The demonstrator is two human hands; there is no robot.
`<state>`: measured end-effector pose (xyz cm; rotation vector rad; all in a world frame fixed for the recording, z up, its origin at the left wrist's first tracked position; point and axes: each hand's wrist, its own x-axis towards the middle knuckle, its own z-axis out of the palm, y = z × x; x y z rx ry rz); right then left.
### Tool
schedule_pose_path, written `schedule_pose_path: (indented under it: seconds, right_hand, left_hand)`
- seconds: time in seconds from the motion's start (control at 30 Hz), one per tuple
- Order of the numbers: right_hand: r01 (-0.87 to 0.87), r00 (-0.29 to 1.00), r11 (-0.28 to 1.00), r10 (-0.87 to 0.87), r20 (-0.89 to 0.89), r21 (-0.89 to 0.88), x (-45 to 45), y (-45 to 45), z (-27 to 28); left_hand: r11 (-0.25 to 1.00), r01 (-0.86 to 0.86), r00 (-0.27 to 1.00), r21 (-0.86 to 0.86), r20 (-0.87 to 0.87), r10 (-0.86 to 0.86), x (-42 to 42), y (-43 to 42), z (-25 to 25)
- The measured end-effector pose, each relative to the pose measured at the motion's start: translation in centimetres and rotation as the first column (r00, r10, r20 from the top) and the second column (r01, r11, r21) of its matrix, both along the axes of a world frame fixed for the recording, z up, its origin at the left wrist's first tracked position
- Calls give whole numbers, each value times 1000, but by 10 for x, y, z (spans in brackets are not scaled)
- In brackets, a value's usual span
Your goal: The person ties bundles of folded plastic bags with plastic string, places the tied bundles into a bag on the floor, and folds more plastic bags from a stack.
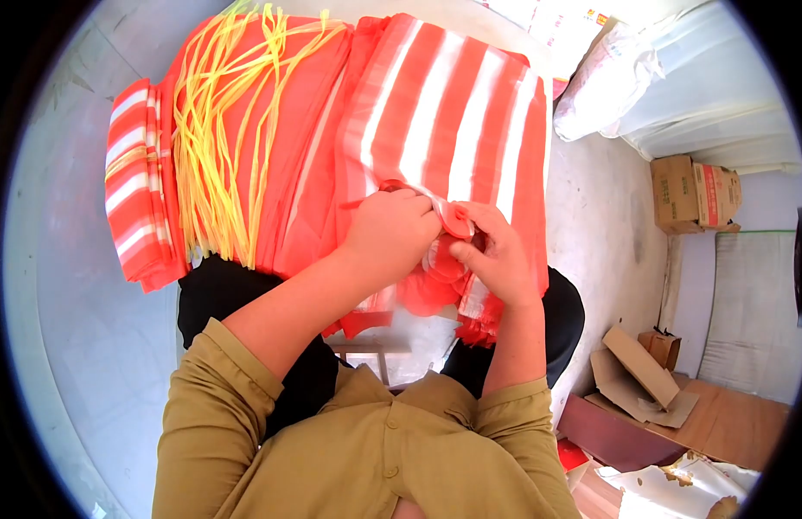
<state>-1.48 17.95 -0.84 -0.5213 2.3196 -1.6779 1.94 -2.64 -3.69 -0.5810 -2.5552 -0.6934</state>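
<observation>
A stack of thin red-and-white striped bags [435,112] lies across my lap and the surface in front of me. Near the front edge of the top one, my left hand [396,227] is closed on the gathered red material. My right hand [507,255] pinches the same bag just beside it, thumb and fingers together. Between the two hands, a twisted red edge [455,221] shows. Loose folds hang below, and my fingers partly hide what they grip. Left of the striped stack, a bundle of yellow strings [223,164] lies over plain red material [310,112].
A folded striped bundle [134,190] sits at the far left. On the right are cardboard boxes [690,195], an opened carton [634,381] on a brown wooden surface [729,424], and a white plastic sack [600,82] on the floor.
</observation>
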Motion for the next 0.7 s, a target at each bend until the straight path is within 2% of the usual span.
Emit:
schedule_pose_path:
  seconds: [0.1, 0.2, 0.3, 0.33, 0.4, 0.47, 0.53, 0.6, 0.7]
  right_hand:
    - [-10, 975, 977, 56, -214, 212, -1, -12, 12]
    - [53, 895, 911, 139, -424, 409, -16, -13, 1]
    - [171, 952, 957, -98, -291, 236, -18, -18, -4]
    - [163, 967, 964, -114, -230, 210, -17, -18, -1]
    - [152, 985, 976, -137, -104, 155, -15, -19, 8]
    - [124, 981, 975, -94, -168, 182, -13, -18, 11]
    - [103, 973, 976, -59, -224, 192, -12, -17, 12]
    - [92, 961, 978, -38, -275, 187, -9, -14, 12]
    - [121, 984, 981, -99, -146, 150, -4, -12, 14]
  left_hand:
    - [997, -16, 1000, 74, -12, 17, -4, 0, 0]
    - [979, -77, 997, 186, 23, 74, -2, 3, 4]
    - [914, -105, 994, 392, 67, 86, 0, 0, 13]
    - [875, -104, 994, 472, 80, 75, 1, -1, 14]
    - [973, -44, 994, 225, 104, 21, 3, -9, 5]
    - [999, 45, 992, -14, 116, -43, 6, -17, 1]
    - [961, 151, 985, -231, 123, -125, 8, -22, 5]
    - [955, 157, 985, -253, 109, -133, 8, -21, 9]
    - [961, 152, 987, -233, 87, -135, 13, -22, 16]
